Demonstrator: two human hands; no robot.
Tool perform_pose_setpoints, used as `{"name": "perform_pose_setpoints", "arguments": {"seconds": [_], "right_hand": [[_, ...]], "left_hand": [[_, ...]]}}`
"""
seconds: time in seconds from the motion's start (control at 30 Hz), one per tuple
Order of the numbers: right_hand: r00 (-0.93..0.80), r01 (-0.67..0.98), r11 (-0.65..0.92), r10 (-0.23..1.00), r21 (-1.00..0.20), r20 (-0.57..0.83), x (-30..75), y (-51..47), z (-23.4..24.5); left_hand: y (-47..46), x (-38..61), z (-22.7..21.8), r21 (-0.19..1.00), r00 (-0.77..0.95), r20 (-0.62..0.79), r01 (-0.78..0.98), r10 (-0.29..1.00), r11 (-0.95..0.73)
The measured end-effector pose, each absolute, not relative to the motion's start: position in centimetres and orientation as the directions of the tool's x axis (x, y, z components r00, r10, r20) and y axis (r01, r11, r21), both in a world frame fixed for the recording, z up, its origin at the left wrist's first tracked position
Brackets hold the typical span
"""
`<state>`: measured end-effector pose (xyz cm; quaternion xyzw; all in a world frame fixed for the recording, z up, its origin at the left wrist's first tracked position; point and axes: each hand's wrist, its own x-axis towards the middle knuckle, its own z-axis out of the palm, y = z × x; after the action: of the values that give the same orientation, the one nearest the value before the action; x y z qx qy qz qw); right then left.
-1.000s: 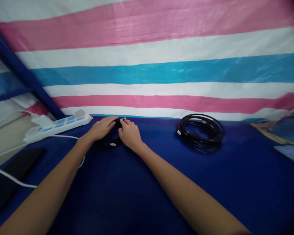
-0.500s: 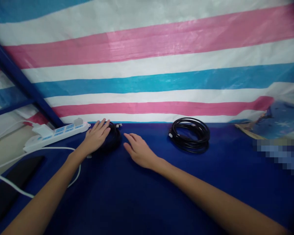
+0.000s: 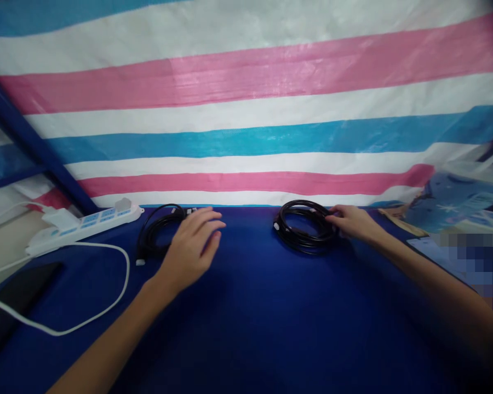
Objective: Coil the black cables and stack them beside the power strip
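Worktop [image 3: 246, 328] in blue cloth carries two black cable coils, well apart. Right hand [image 3: 353, 223] touches the right coil [image 3: 302, 227] at its right rim, fingers curled on the loops; whether they pinch is unclear. Left hand [image 3: 193, 249] hovers with a wide grip just right of the left coil [image 3: 158, 235], whose far end it partly hides. Power strip [image 3: 82, 224] lies further left.

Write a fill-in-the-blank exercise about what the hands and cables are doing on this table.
1. The right hand touches a coiled cable whose colour is ____.
2. The left hand hovers with its fingers ____, gripping nothing.
3. The white power strip lies at the table's far ____ corner.
4. The cloth on the table is dark ____.

Missing words: black; open; left; blue
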<state>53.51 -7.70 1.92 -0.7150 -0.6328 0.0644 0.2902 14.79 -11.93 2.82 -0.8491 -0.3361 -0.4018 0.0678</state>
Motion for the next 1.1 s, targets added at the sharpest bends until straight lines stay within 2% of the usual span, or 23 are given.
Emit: {"name": "perform_pose_setpoints", "arguments": {"seconds": [0.13, 0.2, 0.27, 0.3, 0.33, 0.37, 0.4, 0.43, 0.5, 0.67, 0.87, 0.97, 1.1], "right_hand": [[0.186, 0.761, 0.175, 0.864, -0.625, 0.468, 51.8, -9.6, 4.2], [0.147, 0.68, 0.328, 0.815, -0.655, 0.561, 50.2, -11.6, 6.0], [0.101, 0.594, 0.439, 0.791, -0.674, 0.603, 48.2, -13.9, 7.5], [0.079, 0.557, 0.47, 0.791, -0.685, 0.607, 47.1, -15.1, 8.0], [0.066, 0.523, 0.486, 0.795, -0.7, 0.602, 46.0, -16.1, 8.4], [0.06, 0.487, 0.502, 0.797, -0.715, 0.601, 45.1, -17.1, 8.7], [0.057, 0.419, 0.506, 0.814, -0.753, 0.579, 44.3, -17.8, 8.9], [0.061, 0.313, 0.491, 0.844, -0.813, 0.533, 43.7, -18.4, 8.9], [0.042, 0.162, 0.448, 0.887, -0.879, 0.46, 43.0, -19.0, 8.5], [-0.054, -0.002, 0.201, 0.978, -0.98, 0.2, 42.3, -18.7, 4.0], [-0.214, 0.082, -0.005, 0.977, -0.997, -0.022, 40.8, -18.1, -0.9], [-0.24, 0.083, -0.029, 0.97, -0.996, -0.048, 40.9, -17.9, -1.0], [-0.308, 0.087, -0.016, 0.95, -0.996, -0.042, 40.8, -18.1, -0.8]], "left_hand": [[-12.0, 17.3, 2.1, 0.249, 0.529, 0.633, 0.553, 0.566, -0.795], [-11.7, 18.5, 1.7, 0.353, 0.487, 0.601, 0.55, 0.634, -0.757], [-11.6, 20.1, 1.7, 0.446, 0.455, 0.564, 0.535, 0.689, -0.718], [-11.7, 21.1, 1.8, 0.528, 0.451, 0.526, 0.492, 0.721, -0.692], [-11.9, 22.1, 2.1, 0.633, 0.455, 0.469, 0.424, 0.757, -0.648], [-12.3, 23.1, 2.4, 0.791, 0.463, 0.373, 0.293, 0.804, -0.536], [-12.6, 24.0, 2.8, 0.918, 0.482, 0.255, 0.151, 0.838, -0.367], [-13.0, 24.7, 3.3, 0.98, 0.497, 0.15, 0.038, 0.855, -0.194], [-13.6, 25.5, 4.1, 0.997, 0.508, 0.033, -0.077, 0.861, 0.007], [-14.2, 24.0, 3.9, 0.985, 0.461, -0.065, -0.11, 0.885, 0.13], [-14.0, 21.4, 0.8, 0.989, 0.428, -0.147, 0.066, 0.892, 0.132], [-13.8, 20.8, 0.4, 0.99, 0.477, -0.125, 0.111, 0.87, 0.081], [-14.3, 20.5, 0.6, 0.996, 0.52, -0.064, 0.083, 0.852, 0.024]]}}
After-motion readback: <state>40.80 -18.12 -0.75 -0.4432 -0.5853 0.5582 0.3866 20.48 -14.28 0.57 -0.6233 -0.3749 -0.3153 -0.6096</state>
